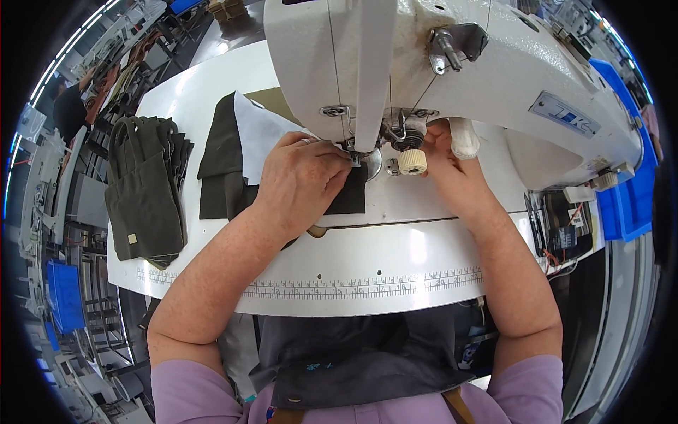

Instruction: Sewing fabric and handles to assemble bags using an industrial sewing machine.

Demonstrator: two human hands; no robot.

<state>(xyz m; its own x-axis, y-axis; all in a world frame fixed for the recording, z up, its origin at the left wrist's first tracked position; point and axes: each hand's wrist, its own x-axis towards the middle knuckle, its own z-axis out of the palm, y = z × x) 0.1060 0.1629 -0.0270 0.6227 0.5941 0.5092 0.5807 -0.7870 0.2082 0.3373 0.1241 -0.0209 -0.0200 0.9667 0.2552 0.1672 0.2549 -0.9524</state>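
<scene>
My left hand (298,180) lies on a dark olive fabric piece (224,194), its fingertips pinched together on the cloth beside the presser foot (355,160) of a white sewing machine (307,60). A pale grey-white piece (256,138) lies over the dark fabric, partly under that hand. Behind the cream tension dial (412,162), my right hand (452,173) reaches beneath the machine arm, beside a white rounded lever (464,138). The dial and the lever hide most of its fingers, so its grip does not show.
A stack of dark olive sewn pieces (148,191) sits left on the white table (311,268), whose front edge carries a ruler strip (367,288). Small tools and threads fill a tray (568,230) at right, near a blue bin (625,201).
</scene>
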